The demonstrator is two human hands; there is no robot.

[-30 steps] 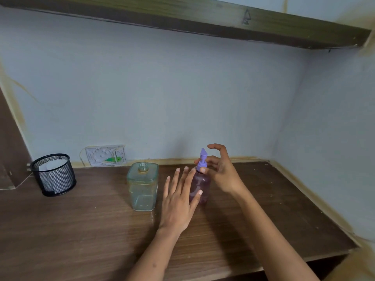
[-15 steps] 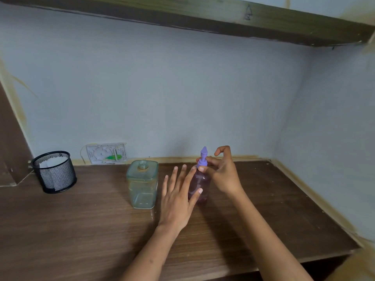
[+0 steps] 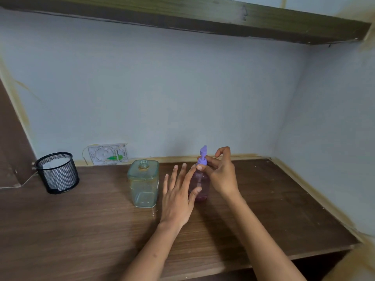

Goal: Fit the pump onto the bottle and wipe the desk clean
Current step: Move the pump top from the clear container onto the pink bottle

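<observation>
We see the right hand [image 3: 222, 175] with its thumb and fingers [image 3: 211, 161] pinched round the collar of the purple pump [image 3: 203, 157], which sits upright on top of the small purple bottle [image 3: 200, 184]; the forefinger is curled above, clear of the pump head. The left hand [image 3: 178, 197] lies against the bottle's near side with straight, spread fingers [image 3: 187, 177], the thumb touching the bottle low down and the forefinger reaching up toward its shoulder, so it steadies rather than grips. The bottle stands on the wooden desk [image 3: 274, 209] roughly at its middle, near the back wall. Just beside the left hand, at 9 o'clock from the bottle, stands a clear square bottle [image 3: 143, 184] with a bare threaded neck and no cap. Farther out at 9 o'clock, near the desk's left end, sits a black mesh cup [image 3: 57, 173] with something white inside; we cannot tell what it is. At 10 o'clock from the bottle, a white socket plate [image 3: 108, 154] with a green mark is fixed low on the wall. A dark wooden shelf [image 3: 203, 15] runs across overhead at 12 o'clock.
</observation>
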